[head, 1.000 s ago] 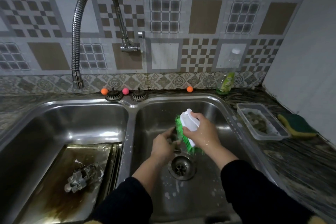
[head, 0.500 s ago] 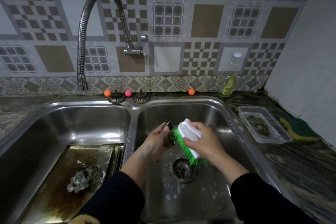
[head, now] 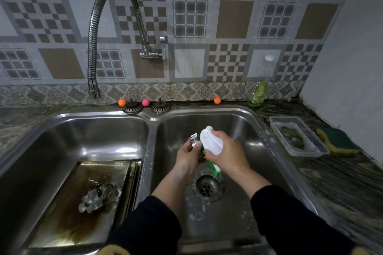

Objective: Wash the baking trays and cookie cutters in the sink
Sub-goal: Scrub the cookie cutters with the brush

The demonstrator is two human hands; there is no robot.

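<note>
Scrubbing underway over right sink basin (head: 238, 209), above the drain (head: 207, 187). Left hand (head: 187, 156): fingers curled, pinching a small metal cookie cutter (head: 194, 141); only its upper edge shows, shape not resolvable. Right hand (head: 227, 154): fingers and thumb wrapped round white handle of a scrubbing brush (head: 211, 143); green bristles face the cutter and appear to touch it. Both forearms wet, black sleeves pushed up.

Left basin (head: 83, 136): stacked baking trays (head: 68, 213) lie flat on the bottom, top one heavily brown-stained. More cookie cutters (head: 99, 195) sit in a loose pile on the top tray, near its middle.

Flexible faucet (head: 94, 47) is wall-mounted, spout hanging over left basin; no water seen running.

Rear ledge: two sink strainers (head: 132, 107) between the basins, small orange and pink balls beside them. Dish soap bottle (head: 259, 89) at back right. Counter right of sink: clear plastic container (head: 298, 136), yellow-green sponge (head: 337, 141) just beside it.
</note>
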